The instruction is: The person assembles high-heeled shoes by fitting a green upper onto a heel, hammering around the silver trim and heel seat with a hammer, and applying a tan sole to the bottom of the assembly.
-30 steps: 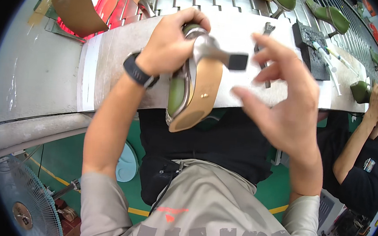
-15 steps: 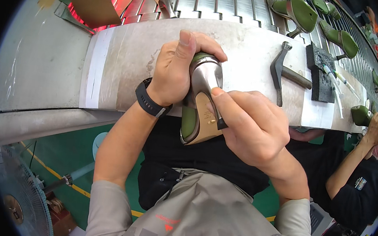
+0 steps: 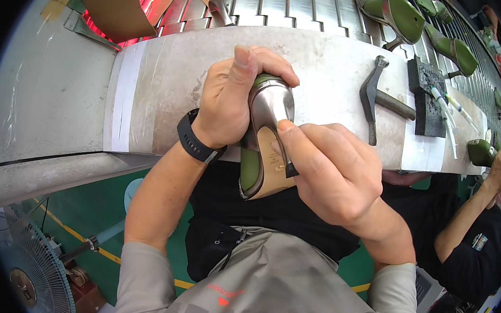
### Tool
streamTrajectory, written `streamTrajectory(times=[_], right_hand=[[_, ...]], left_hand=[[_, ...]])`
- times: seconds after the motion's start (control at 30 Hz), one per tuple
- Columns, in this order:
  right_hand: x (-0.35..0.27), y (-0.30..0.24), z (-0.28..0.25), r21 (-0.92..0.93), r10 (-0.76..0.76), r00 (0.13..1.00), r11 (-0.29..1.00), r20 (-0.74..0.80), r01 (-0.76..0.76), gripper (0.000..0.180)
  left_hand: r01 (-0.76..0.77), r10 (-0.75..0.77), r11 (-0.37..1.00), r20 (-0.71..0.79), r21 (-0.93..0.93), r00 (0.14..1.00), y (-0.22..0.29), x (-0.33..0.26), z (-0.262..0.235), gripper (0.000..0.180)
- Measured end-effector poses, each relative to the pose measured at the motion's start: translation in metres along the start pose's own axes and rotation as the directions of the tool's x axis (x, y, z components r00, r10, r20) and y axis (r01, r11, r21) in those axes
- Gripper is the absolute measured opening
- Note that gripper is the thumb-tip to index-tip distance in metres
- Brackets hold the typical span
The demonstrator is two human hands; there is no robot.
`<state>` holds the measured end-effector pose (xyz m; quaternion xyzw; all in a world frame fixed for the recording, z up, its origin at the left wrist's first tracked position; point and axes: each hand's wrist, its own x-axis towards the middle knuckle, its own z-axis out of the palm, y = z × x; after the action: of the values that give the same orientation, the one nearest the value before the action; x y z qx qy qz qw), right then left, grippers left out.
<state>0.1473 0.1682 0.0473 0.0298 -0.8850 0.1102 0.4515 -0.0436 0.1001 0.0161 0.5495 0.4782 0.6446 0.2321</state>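
Right hand (image 3: 340,178) has reached the silver-heeled shoe (image 3: 268,145).

The pale workbench (image 3: 328,62) bears a hammer (image 3: 371,98) and black block (image 3: 422,105) at right; the far slatted conveyor (image 3: 277,8) carries heeled shoes (image 3: 403,21).

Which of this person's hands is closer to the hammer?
Right. The right hand, touching the shoe, is just below and left of the hammer in the picture; the left hand, also on the shoe, is farther left.
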Motion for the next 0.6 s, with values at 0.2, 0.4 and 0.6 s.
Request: streamTrajectory(times=[0.2,0.4,0.6], right_hand=[[0.019,0.062,0.026,-0.012,-0.069,0.987,0.998,-0.142,0.068,0.036],[0.013,0.076,0.029,0.322,0.474,0.879,0.824,0.058,-0.466,0.033],[0.021,0.073,0.011,0.283,0.745,0.421,0.315,0.518,-0.906,0.05]], left_hand=[[0.131,-0.138,0.984,0.056,0.119,0.989,-0.004,0.047,-0.009,0.044],[0.263,-0.261,0.963,0.038,-0.056,0.965,-0.037,0.061,-0.007,0.034],[0.301,-0.303,0.953,0.067,0.045,0.95,-0.035,0.06,-0.006,0.035]])
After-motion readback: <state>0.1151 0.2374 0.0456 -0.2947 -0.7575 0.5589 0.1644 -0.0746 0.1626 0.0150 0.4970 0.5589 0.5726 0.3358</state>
